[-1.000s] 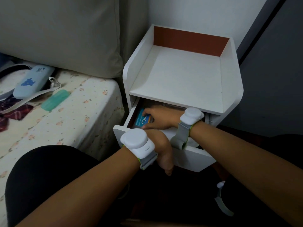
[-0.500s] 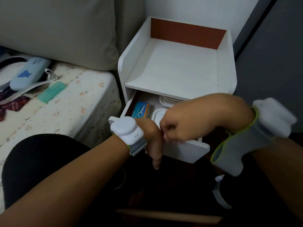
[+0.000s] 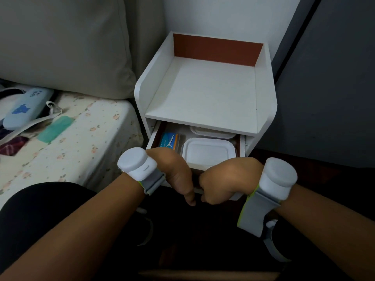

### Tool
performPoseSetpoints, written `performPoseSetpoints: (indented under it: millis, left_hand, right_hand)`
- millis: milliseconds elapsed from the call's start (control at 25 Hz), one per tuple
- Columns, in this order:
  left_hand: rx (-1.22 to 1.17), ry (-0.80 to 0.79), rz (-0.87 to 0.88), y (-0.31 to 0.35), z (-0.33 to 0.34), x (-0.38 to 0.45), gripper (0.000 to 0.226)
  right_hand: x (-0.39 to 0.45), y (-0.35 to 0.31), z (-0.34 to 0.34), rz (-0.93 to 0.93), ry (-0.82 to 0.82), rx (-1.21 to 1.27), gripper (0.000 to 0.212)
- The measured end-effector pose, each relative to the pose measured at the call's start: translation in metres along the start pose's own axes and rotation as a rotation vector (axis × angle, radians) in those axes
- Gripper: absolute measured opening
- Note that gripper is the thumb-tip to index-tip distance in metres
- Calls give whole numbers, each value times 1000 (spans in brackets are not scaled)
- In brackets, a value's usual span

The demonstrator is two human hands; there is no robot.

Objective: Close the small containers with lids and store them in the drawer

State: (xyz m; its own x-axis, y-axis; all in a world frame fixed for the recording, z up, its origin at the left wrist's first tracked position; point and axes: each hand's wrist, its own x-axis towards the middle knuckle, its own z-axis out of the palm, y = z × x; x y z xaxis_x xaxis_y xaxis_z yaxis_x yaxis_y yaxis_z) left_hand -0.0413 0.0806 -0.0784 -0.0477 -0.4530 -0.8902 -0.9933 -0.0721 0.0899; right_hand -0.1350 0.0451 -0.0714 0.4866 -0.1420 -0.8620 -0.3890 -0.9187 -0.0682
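Note:
The white drawer [image 3: 156, 136] of the small nightstand [image 3: 205, 98] stands partly open. Inside it lies a small white container with its lid on [image 3: 209, 152]. A second lidded container [image 3: 213, 132] sits behind it, half hidden under the shelf. A blue floss-pick box [image 3: 169, 139] lies at the drawer's left. My left hand [image 3: 174, 171] and my right hand [image 3: 227, 179] both curl over the drawer's front edge, side by side, fingers hidden behind the front panel.
A bed with a flowered sheet [image 3: 85, 142] is on the left, carrying a pale blue case [image 3: 24, 108], a green case [image 3: 55, 128] and a white strap. A grey cushion [image 3: 60, 45] leans behind. A dark wall panel [image 3: 328, 78] rises at the right.
My right hand came out of the drawer, swung right, then dropped onto the drawer's front edge beside my left hand. The view has shifted a little.

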Motion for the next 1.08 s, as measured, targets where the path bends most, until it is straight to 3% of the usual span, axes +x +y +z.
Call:
performPoseSetpoints:
  millis: [120,280,560,680,920,1080]
  left_hand:
    - [-20,75,-19,-8,-4,4,60]
    - [-77,268,-43,-17,-8,7,52]
    - [-197,613,8,-35,-23,29,42]
    - [-241,742,42,-39,-30,38,37]
    - [-304,738,121,-44,-40,41,32]
    - [-292,743,82,-50,-41,42,31]
  right_hand:
    - [7,8,-4,25,22,16,37]
    - [13,24,-13,67,139,24,29]
    - [25,57,-33,109,348,26,41]
    - [28,67,-41,111,367,16,33]
    - [29,76,-53,78,299,75,40]
    - [16,80,-54,7,296,177,47]
